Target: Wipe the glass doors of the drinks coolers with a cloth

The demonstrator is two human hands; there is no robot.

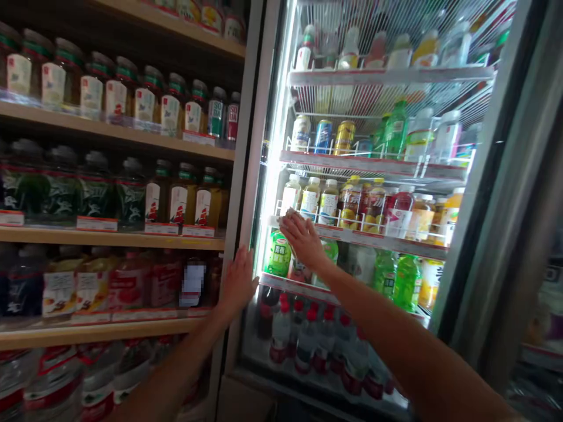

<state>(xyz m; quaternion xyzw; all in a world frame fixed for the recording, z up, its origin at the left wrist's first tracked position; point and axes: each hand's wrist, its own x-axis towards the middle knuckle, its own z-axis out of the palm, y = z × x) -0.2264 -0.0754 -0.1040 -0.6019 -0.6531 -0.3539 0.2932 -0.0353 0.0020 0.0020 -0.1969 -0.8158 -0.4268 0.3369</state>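
My right hand (304,240) reaches to the lit glass door (352,269) of the drinks fridge, level with the shelf edge above the green bottles. A crumpled pale cloth (288,217) shows at its fingertips, pressed toward the glass; most of it is hidden under the hand. My left hand (238,278) is open, fingers stretched upward, at the left frame (241,228) of the fridge and apart from the right hand. It holds nothing that I can see. Behind the right hand stand a green bottle (277,253) and several small white-capped bottles (310,196).
Wooden shelves (109,235) to the left carry rows of bottled drinks (116,94). Inside the fridge, wire shelves hold cans (323,136) and bottles, with red-capped bottles (310,337) at the bottom. A metal door frame (479,258) rises on the right.
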